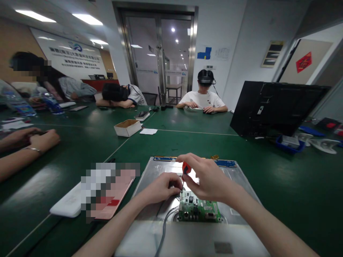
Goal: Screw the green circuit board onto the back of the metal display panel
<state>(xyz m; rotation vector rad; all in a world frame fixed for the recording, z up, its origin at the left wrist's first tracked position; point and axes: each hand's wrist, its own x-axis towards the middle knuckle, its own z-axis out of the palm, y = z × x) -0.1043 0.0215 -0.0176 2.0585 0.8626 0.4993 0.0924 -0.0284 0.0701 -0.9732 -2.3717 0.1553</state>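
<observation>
My right hand [207, 175] is closed around the red and black handle of a screwdriver [186, 167], held upright with its thin shaft pointing down. The tip meets the upper left corner of a green circuit board [199, 207]. Close by on the left, my left hand [166, 185] has its fingers curled together beside the shaft; what they pinch, if anything, is hidden. The board lies on the back of a flat silvery display panel [144, 223]. A grey cable [164, 228] runs from the board's left side towards me. Along the panel's far edge runs a blue circuit strip [226, 163].
Left of the panel lie a white power bank-like slab [66, 203] and a pink phone-like slab [107, 210]. Farther off stand an open small box [128, 128] and a black monitor-like casing [273, 107]. A co-worker's hands [43, 141] rest at left; other people sit around the green table [182, 146].
</observation>
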